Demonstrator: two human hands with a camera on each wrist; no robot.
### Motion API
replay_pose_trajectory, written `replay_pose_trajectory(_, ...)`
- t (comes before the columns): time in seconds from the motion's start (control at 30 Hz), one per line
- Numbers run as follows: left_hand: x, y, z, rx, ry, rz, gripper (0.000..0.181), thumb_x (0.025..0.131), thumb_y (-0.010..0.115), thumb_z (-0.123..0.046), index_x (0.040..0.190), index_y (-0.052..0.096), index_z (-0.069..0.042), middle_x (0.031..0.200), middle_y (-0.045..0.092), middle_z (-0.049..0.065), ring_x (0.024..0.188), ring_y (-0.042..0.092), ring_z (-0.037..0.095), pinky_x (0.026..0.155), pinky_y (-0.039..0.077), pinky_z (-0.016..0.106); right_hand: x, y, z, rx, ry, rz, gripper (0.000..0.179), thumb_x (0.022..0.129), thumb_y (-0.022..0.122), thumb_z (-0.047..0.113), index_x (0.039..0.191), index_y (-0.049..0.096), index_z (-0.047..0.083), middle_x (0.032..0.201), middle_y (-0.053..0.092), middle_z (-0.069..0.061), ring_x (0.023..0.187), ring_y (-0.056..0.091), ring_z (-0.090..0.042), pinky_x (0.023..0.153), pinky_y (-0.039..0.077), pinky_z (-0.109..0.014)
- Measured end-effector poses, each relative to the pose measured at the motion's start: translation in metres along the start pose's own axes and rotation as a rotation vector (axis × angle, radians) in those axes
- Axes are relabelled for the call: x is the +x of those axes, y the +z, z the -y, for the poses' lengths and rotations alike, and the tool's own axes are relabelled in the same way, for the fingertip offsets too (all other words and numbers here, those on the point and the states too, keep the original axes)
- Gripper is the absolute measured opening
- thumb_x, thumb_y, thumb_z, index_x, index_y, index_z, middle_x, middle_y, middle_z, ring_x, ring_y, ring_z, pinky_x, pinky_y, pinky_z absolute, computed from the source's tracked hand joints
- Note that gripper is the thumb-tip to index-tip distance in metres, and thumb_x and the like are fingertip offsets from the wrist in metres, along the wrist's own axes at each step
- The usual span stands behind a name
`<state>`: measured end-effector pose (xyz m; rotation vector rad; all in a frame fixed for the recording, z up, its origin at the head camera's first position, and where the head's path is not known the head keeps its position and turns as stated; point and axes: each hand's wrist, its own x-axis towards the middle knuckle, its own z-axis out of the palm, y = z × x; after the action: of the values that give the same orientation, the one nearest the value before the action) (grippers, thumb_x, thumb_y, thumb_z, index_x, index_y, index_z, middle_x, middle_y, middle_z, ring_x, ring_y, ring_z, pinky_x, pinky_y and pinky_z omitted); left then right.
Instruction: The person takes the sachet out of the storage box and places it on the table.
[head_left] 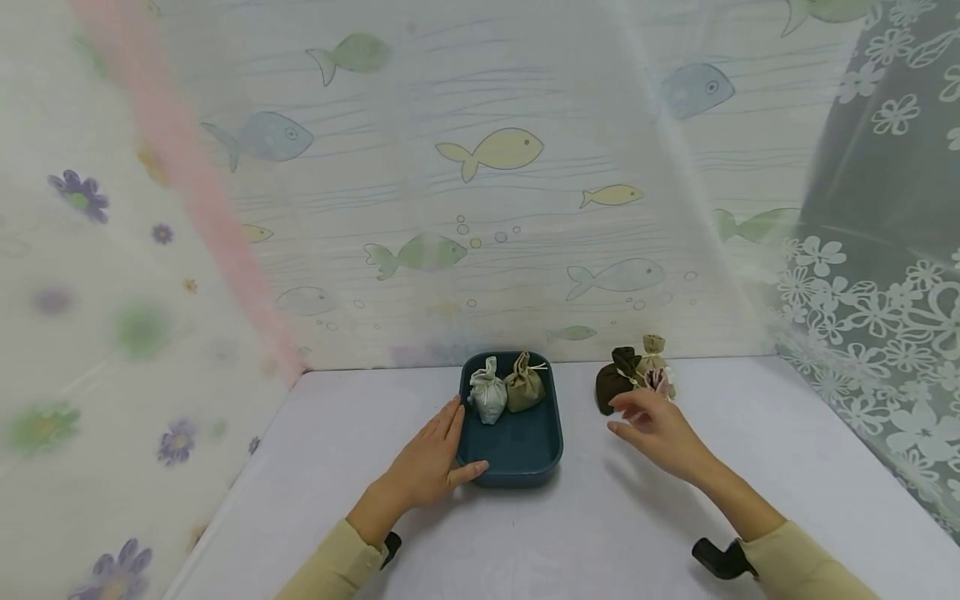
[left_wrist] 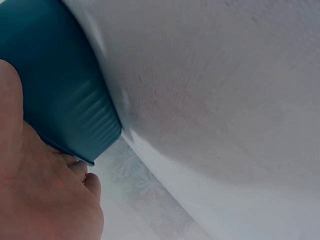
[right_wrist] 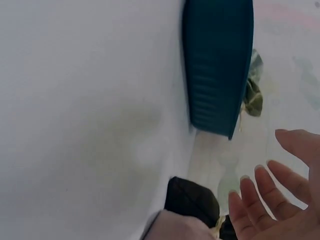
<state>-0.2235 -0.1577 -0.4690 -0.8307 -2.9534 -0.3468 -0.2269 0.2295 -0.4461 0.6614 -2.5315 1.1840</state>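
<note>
A dark teal tray (head_left: 512, 454) holds a silvery-white drawstring pouch (head_left: 490, 397) and an olive-tan pouch (head_left: 524, 387) side by side at its far end. My left hand (head_left: 423, 458) rests along the tray's left side, fingers straight, thumb at the near left corner. To the right of the tray, my right hand (head_left: 660, 433) hovers with loosely bent fingers and nothing in them. Just beyond it sit a dark brown pouch (head_left: 615, 383), a pinkish pouch (head_left: 657, 381) and a beige pouch (head_left: 653, 346), partly overlapping. In the right wrist view, the brown pouch (right_wrist: 192, 197) lies below the fingers.
A white cloth (head_left: 585, 533) covers the table. Behind it hangs a fish-patterned curtain (head_left: 487, 250), close to the far edge. Flowered sheeting (head_left: 97, 375) stands on the left and lace-patterned sheeting (head_left: 885, 333) on the right.
</note>
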Motion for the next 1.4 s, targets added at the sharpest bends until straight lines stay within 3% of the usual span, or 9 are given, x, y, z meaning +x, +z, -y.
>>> replay_pose_trajectory(0.3,-0.001,-0.001,-0.001,0.0,-0.009,0.01,0.103,0.099,0.039,-0.073,0.162,0.013,0.005,0.171,0.005,0.02,0.157,0.012,0.032,0.125,0.02,0.049,0.015,0.02,0.012,0.007,-0.046,0.03,0.026,0.091,0.078,0.009,0.115,0.069,0.004,0.11,0.069,-0.01,0.096,0.066,-0.03,0.082,0.059,-0.039)
replay_pose_trajectory(0.6,-0.002,-0.004,-0.005,-0.008,-0.012,0.013,0.102,0.099,0.044,-0.071,0.16,0.017,0.007,0.17,0.01,0.022,0.157,0.015,0.034,0.124,0.023,0.05,0.031,0.034,0.02,0.025,-0.027,0.077,0.03,0.094,0.076,0.015,0.121,0.068,0.005,0.116,0.067,-0.012,0.101,0.065,-0.028,0.086,0.057,-0.048)
replay_pose_trajectory(0.8,-0.002,-0.004,-0.005,-0.005,-0.012,0.011,0.102,0.1,0.044,-0.07,0.161,0.016,0.007,0.17,0.009,0.022,0.157,0.015,0.034,0.124,0.023,0.05,0.045,0.041,0.021,0.025,-0.052,0.085,0.035,0.095,0.074,0.011,0.125,0.064,-0.001,0.119,0.066,-0.017,0.101,0.065,-0.034,0.086,0.056,-0.052)
replay_pose_trajectory(1.03,0.0,0.001,0.0,-0.001,-0.014,0.003,0.103,0.099,0.042,-0.073,0.162,0.014,0.005,0.171,0.007,0.02,0.157,0.013,0.031,0.125,0.021,0.048,0.064,0.05,0.022,0.05,-0.017,0.104,0.043,0.096,0.072,0.012,0.132,0.06,-0.008,0.124,0.064,-0.024,0.107,0.064,-0.039,0.089,0.055,-0.052)
replay_pose_trajectory(1.4,-0.002,-0.009,-0.007,-0.017,-0.013,0.016,0.101,0.1,0.047,-0.068,0.16,0.018,0.008,0.169,0.011,0.023,0.156,0.017,0.035,0.124,0.023,0.05,0.086,0.066,0.021,0.061,0.009,0.132,0.05,0.096,0.07,0.01,0.136,0.053,-0.015,0.127,0.061,-0.03,0.11,0.063,-0.043,0.094,0.053,-0.055)
